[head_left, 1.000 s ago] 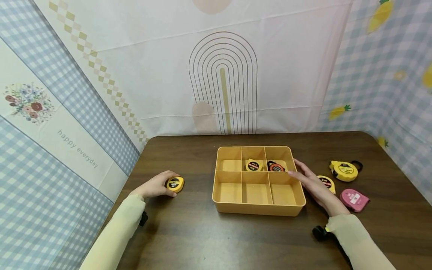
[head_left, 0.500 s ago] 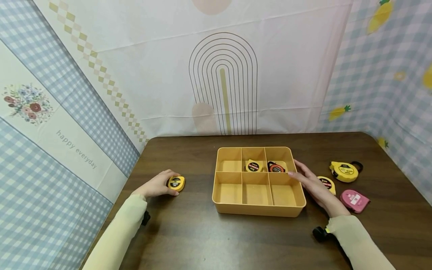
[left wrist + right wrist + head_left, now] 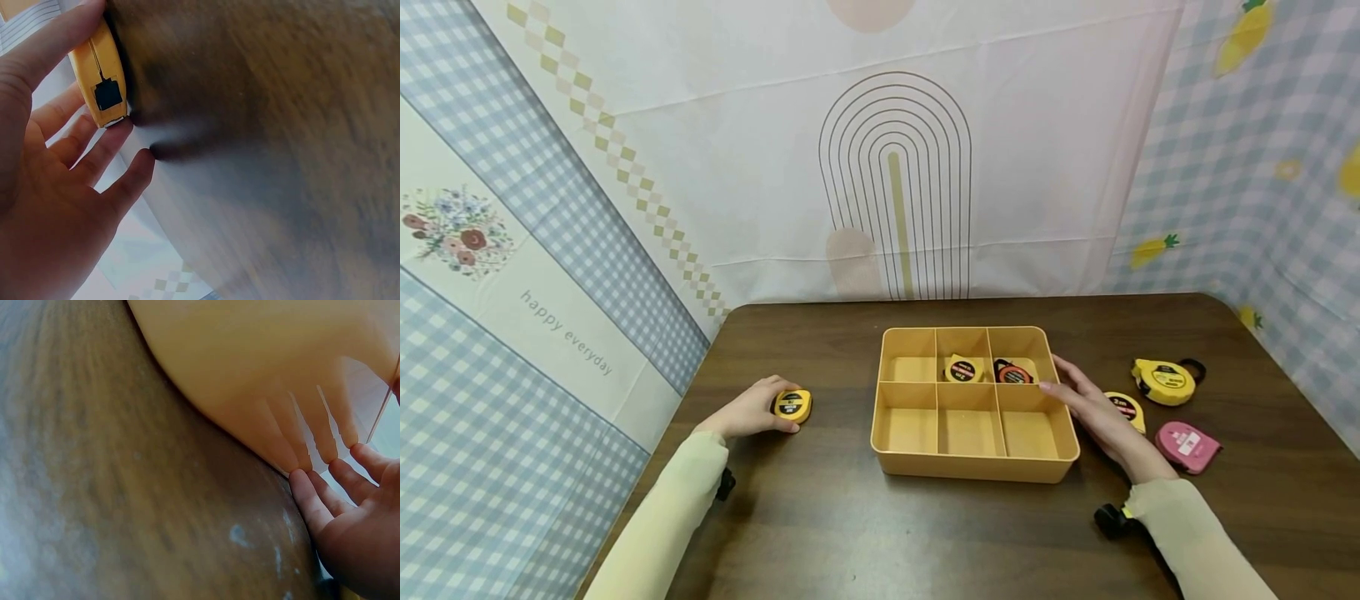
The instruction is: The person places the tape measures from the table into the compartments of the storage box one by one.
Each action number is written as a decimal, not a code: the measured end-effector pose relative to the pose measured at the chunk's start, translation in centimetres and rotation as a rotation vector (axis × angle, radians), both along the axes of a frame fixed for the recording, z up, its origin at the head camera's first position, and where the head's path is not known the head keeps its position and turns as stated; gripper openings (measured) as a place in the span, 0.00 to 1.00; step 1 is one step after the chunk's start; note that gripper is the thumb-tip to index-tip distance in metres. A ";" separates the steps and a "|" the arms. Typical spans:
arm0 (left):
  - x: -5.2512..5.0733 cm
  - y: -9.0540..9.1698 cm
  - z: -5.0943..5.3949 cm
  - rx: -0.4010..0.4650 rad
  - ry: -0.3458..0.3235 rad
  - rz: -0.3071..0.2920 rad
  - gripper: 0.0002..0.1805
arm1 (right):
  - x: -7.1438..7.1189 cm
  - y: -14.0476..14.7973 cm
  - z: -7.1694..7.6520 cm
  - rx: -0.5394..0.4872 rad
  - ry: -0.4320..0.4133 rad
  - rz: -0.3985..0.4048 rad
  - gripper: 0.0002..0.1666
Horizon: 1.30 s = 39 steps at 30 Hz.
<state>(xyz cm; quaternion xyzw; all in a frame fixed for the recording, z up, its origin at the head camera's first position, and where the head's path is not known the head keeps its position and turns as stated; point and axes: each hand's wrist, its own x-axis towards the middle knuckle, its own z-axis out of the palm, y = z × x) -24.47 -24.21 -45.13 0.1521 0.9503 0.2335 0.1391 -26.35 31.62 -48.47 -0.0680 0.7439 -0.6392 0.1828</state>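
My left hand [image 3: 752, 408] holds a yellow tape measure [image 3: 794, 406] with a black label, low over the table's left side. In the left wrist view, thumb and fingers lie on either side of the tape measure [image 3: 103, 78]. An orange-yellow box [image 3: 973, 465] with several compartments stands mid-table. The right hand [image 3: 1093, 408] grips its right wall, thumb over the rim; in the right wrist view the fingertips touch the box's outer wall [image 3: 237, 394]. Inside the back row, a yellow tape measure [image 3: 962, 369] sits in the middle compartment, an orange-and-black one [image 3: 1015, 372] in the right.
Right of the right hand lie a yellow tape measure [image 3: 1127, 408] partly hidden by it, another yellow one [image 3: 1167, 382] with a black strap, and a pink one [image 3: 1187, 447]. The brown wooden table [image 3: 865, 533] meets a patterned cloth [image 3: 775, 167] at the back.
My left hand and its tape measure have shifted very slightly right and away from me. The right hand and the box have stayed in place.
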 end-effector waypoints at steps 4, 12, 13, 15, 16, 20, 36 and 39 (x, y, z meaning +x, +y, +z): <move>0.0 0.0 -0.1 -0.007 -0.002 0.004 0.39 | 0.0 -0.1 0.0 -0.006 0.000 0.002 0.49; 0.0 0.2 0.1 -0.007 0.006 0.008 0.38 | 0.0 -0.1 0.1 -0.006 -0.005 -0.001 0.49; 0.0 0.2 0.1 -0.008 0.008 0.007 0.38 | 0.0 -0.1 0.1 -0.005 -0.005 -0.001 0.49; 0.0 0.2 0.1 -0.012 0.012 0.006 0.38 | 0.0 -0.1 0.1 -0.005 -0.005 -0.002 0.49; 0.0 0.2 0.1 -0.015 0.014 0.005 0.38 | 0.0 -0.1 0.1 -0.003 -0.005 -0.003 0.49; -0.2 0.2 0.1 -0.022 0.017 0.000 0.38 | 0.1 -0.1 0.1 -0.005 -0.008 -0.004 0.49; -0.6 -0.1 0.8 -0.059 -0.004 -0.013 0.39 | 0.0 0.0 0.0 -0.001 -0.012 -0.004 0.49; -0.7 -0.1 1.2 -0.064 -0.006 -0.014 0.39 | 0.0 0.0 0.1 -0.001 -0.013 -0.005 0.49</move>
